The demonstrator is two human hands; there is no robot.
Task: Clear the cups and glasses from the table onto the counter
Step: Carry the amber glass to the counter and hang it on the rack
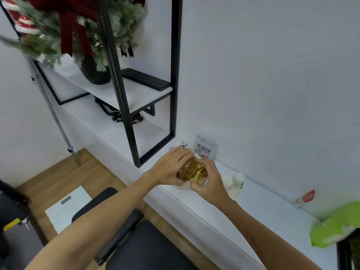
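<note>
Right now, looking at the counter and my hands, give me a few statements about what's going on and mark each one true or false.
1. Both hands, left hand and right hand, hold the amber glass. True.
2. The glass is held above the counter. True.
3. The keyboard lies on the floor. False: it lies on a shelf.
4. The white paper cups stand left of the hands. False: they stand to the right.
5. A QR code sign leans by the wall. True.

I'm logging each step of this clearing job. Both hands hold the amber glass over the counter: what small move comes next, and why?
Probably lower the amber glass straight down onto the white counter. Left hand and right hand hold it tilted just above a white dish, beside the paper cups, so it needs righting first.
</note>
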